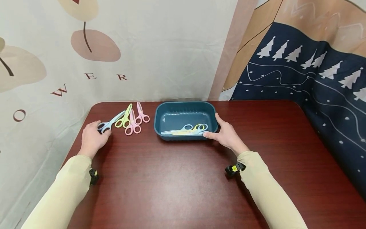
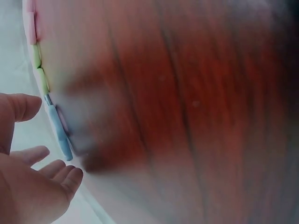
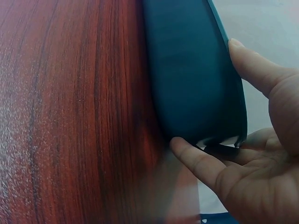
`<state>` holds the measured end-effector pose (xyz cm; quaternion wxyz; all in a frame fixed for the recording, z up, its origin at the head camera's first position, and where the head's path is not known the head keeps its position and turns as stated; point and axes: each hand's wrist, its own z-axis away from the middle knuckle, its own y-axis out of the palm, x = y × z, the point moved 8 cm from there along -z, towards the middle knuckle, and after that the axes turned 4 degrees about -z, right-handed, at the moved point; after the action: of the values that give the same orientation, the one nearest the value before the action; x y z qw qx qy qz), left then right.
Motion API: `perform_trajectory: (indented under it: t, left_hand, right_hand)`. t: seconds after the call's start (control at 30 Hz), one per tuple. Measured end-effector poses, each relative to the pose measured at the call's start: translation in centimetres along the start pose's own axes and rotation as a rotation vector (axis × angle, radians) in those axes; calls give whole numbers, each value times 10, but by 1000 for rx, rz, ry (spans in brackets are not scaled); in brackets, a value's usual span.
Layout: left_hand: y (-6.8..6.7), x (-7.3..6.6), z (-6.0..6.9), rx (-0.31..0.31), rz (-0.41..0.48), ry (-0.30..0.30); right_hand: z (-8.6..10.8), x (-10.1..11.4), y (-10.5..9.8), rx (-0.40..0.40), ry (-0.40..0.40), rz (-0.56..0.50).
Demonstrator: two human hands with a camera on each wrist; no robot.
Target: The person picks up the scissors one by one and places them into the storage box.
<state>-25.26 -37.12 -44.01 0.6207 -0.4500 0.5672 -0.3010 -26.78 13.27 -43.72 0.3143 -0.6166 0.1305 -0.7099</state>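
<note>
My left hand (image 1: 93, 137) is at the handles of a pair of light blue scissors (image 1: 115, 118) lying on the table. In the left wrist view, the thumb and fingers are spread apart on either side of these blue scissors (image 2: 59, 130), with gaps showing. My right hand (image 1: 227, 133) grips the right end of a dark teal plastic bin (image 1: 186, 114), thumb on its front rim and fingers around the end wall. The right wrist view shows this hand (image 3: 254, 179) against the bin's outer wall (image 3: 194, 70). Blue scissors (image 1: 174, 131) and yellow scissors (image 1: 192, 130) lie inside.
Just right of the left hand lie green scissors (image 1: 124, 118) and two pink pairs, one nearer pink pair (image 1: 132, 123) and one farther pink pair (image 1: 141, 113). The reddish-brown table (image 1: 160, 178) meets a printed cloth (image 1: 160, 51) along its back edge.
</note>
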Motion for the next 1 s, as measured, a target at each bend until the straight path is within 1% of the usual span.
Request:
perform_trajectory:
  t: [0.23,0.47,0.77,1.0]
  left_hand:
    - [3,9,-1,19,-11,-21]
    - [4,7,-3,40,-30,-46]
    - [0,3,-4,17,-46,-28]
    - [2,5,-6,-8,-37,-35]
  right_hand:
    - [1,1,2,3,-21,9]
    - [1,0,1,-7,-18,15]
    - [0,2,-1,-8,-35,29]
    - [1,-1,0,0,-25,15]
